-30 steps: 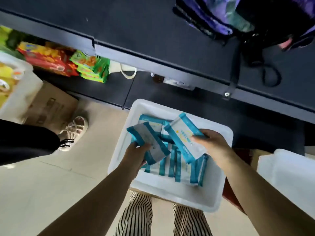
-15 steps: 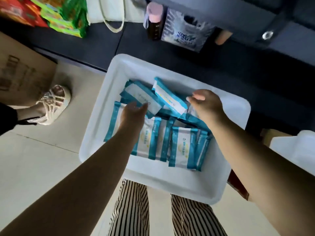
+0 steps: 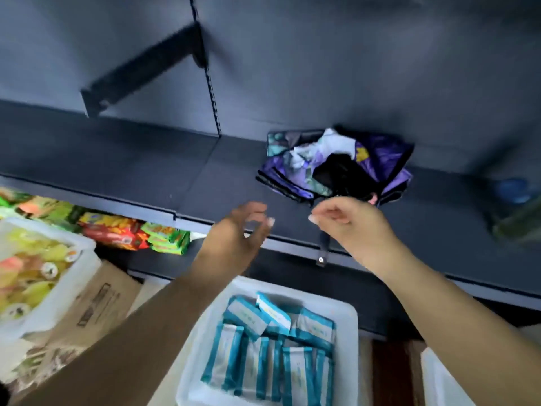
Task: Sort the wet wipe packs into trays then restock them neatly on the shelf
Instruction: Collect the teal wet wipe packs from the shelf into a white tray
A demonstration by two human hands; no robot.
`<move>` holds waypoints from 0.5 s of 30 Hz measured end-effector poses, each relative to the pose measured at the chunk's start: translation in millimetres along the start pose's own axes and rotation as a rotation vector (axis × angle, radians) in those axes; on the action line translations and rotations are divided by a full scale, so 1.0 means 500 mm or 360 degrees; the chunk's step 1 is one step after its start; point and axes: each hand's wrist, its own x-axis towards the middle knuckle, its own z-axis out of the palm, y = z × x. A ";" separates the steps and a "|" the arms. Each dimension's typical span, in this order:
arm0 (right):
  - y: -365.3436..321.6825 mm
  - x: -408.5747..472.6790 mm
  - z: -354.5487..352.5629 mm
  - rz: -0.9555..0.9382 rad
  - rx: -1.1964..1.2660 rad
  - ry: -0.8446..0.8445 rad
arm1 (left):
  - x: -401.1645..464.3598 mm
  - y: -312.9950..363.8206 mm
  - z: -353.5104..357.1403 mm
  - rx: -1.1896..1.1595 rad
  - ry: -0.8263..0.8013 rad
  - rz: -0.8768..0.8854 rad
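Left hand [image 3: 238, 230] and right hand [image 3: 348, 221] raised over shelf [image 3: 146, 171] edge, fingers loosely apart, holding nothing; tray [image 3: 349, 320] of wipe packs [image 3: 272, 341] below.

left hand [image 3: 237, 230]: raised, empty, loosely curled | right hand [image 3: 351, 224]: raised, empty, curled

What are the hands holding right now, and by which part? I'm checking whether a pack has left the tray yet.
Nothing. The left hand and right hand are both empty above the shelf; the packs lie in the tray.
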 end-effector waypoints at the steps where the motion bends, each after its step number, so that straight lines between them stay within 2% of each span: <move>1: -0.047 -0.003 -0.036 -0.0097 -0.0029 0.0046 | 0.007 0.044 -0.031 0.0035 0.0004 0.0108; 8: -0.302 -0.057 -0.241 -0.0604 -0.0275 0.0409 | 0.037 0.300 -0.193 0.0074 0.0160 0.0780; 12: -0.395 -0.093 -0.325 -0.0710 -0.0448 0.0636 | 0.054 0.415 -0.250 0.0135 0.0191 0.1039; 15: -0.432 -0.119 -0.374 -0.0677 -0.0471 0.0778 | 0.075 0.483 -0.262 0.0123 0.0183 0.1184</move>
